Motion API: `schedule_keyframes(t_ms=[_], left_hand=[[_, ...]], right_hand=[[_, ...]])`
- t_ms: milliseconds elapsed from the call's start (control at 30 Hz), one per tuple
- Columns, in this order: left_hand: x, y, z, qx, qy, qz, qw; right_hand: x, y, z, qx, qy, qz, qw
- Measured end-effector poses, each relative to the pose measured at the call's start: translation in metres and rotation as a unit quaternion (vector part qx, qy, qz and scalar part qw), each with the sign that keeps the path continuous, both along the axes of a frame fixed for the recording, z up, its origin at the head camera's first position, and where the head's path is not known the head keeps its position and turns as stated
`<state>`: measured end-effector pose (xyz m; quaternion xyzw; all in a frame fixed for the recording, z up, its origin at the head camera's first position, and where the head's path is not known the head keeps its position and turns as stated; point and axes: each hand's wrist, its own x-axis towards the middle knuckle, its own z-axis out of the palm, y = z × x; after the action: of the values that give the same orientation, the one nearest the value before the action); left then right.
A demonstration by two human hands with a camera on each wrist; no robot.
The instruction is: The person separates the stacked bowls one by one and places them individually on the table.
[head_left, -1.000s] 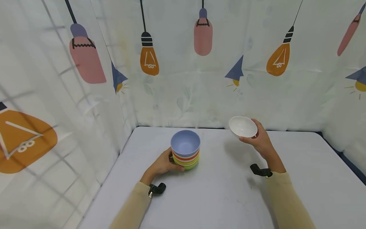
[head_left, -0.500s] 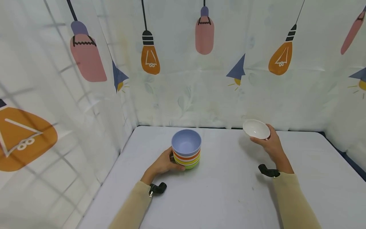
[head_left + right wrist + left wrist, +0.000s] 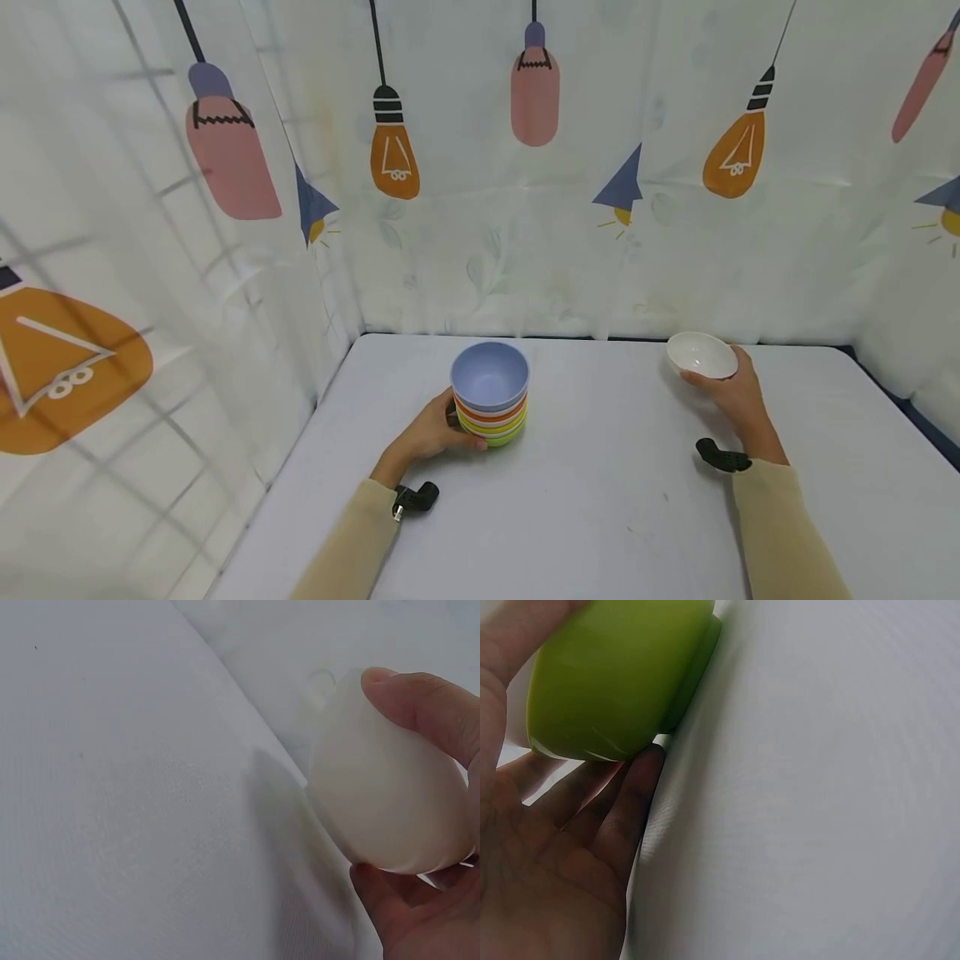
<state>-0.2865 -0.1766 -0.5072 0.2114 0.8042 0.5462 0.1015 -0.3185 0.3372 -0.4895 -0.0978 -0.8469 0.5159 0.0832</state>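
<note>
A stack of nested bowls (image 3: 491, 422) stands upright on the left half of the white table, a blue bowl (image 3: 490, 375) on top and a green one (image 3: 622, 675) lowest. My left hand (image 3: 429, 429) grips the stack low from its left side, thumb in front and the other fingers behind. Toward the back right, my right hand (image 3: 738, 396) holds a white bowl (image 3: 702, 356) by its right side, mouth up and slightly tilted. In the right wrist view a shadow lies beside this bowl, which seems just above the cloth.
The white tabletop (image 3: 570, 500) spreads in front of and between the hands. Behind it hangs a pale curtain (image 3: 487, 250) printed with bulbs and lamps, with another curtain side along the left. A dark band (image 3: 900, 408) runs past the table's right edge.
My right hand has carried the white bowl to the right and lowered it toward the table. The left hand and the stack have stayed in place.
</note>
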Motion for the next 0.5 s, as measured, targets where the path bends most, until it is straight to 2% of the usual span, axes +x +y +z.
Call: schedule_keyframes(t_ms=[167, 500], left_hand=[[0.0014, -0.0008, -0.0004, 0.004, 0.001, -0.002, 1.0], [0.0023, -0.0005, 0.0013, 0.004, -0.003, -0.003, 1.0]], right_hand=[[0.0015, 0.006, -0.0039, 0.01, -0.012, -0.016, 1.0], [-0.0002, 0.0093, -0.0089, -0.013, -0.025, -0.034, 0.999]])
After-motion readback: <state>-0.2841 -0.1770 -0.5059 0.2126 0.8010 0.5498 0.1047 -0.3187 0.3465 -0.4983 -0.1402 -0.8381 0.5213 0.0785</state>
